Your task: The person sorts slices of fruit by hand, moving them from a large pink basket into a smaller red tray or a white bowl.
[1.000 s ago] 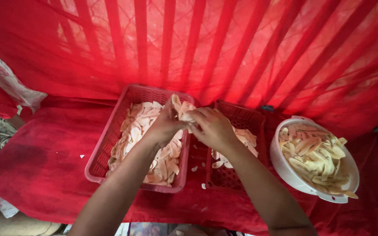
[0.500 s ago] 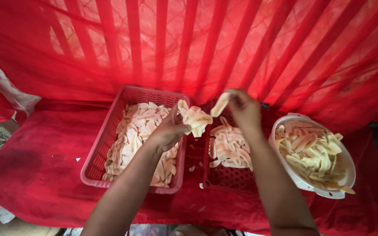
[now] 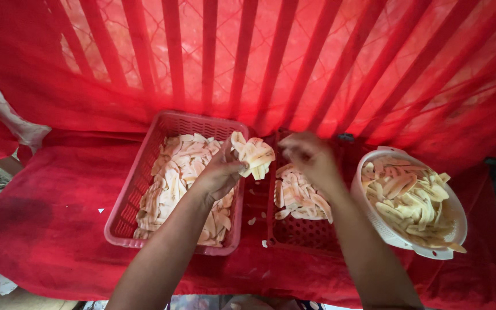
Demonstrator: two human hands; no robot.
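1. The left hand (image 3: 220,172) is clenched around a bunch of pale slices (image 3: 252,155), held up over the gap between the two red baskets on the red-covered counter (image 3: 47,229).
2. The right hand (image 3: 308,154) is blurred above the far rim of the darker red basket (image 3: 302,235); I cannot tell whether it pinches a slice or is released.
3. The pink-red basket (image 3: 167,123) toward the counter's left holds a deep layer of slices. The darker basket at the middle holds a thinner layer against its far side. A white bowl (image 3: 437,244) near the right edge is heaped with yellower strips.
4. A few loose slices (image 3: 252,221) already lie on the cloth between the baskets.
5. Risk, as I judge it: the bunch sits over the gap, not over a basket, so a slackened grip would drop more slices onto the cloth.
6. The slices look thin and fanned out; squeezing harder could snap them.
7. The white bowl stands close to the right forearm, near the counter's front right corner; a wide elbow swing could nudge it toward the edge.
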